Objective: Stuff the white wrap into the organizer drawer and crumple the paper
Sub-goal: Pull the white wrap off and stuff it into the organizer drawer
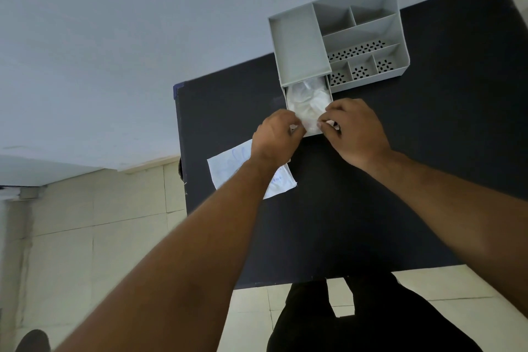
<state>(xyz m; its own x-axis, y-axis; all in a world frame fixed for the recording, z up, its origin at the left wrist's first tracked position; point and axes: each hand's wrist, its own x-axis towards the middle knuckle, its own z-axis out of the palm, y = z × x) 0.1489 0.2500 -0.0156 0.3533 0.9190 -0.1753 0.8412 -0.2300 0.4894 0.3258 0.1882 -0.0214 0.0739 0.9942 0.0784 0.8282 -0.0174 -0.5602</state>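
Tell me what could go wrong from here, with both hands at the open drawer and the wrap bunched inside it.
1. The white wrap puffs above the drawer walls; it may catch when the drawer slides into the grey organizer.
2. Left hand and right hand press at the drawer's near end, which might shove the organizer back across the black table.
3. The paper lies under the left forearm near the table edge and could be swept off.
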